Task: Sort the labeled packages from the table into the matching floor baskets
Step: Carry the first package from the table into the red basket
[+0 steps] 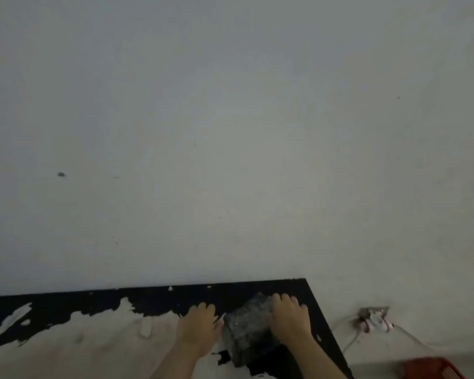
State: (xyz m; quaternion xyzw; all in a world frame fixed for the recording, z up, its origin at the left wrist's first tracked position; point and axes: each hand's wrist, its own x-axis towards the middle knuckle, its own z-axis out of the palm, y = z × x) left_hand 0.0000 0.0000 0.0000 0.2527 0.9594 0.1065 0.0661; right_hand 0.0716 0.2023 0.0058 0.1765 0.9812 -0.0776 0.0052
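Observation:
A dark grey, shiny wrapped package (pixel 246 330) lies on the black table (pixel 153 299), whose top is badly peeled to a pale layer. My left hand (pixel 200 328) presses against the package's left side, fingers pointing toward the wall. My right hand (pixel 290 317) lies over its right side, fingers curled on the top edge. Both hands hold the package between them. No label is readable on it. A red floor basket (pixel 433 369) shows at the bottom right corner, only partly in view.
A plain pale wall fills most of the view right behind the table. The table's right edge (pixel 329 324) runs diagonally down. On the floor by the wall sits a white power socket (pixel 375 320) with a white cable.

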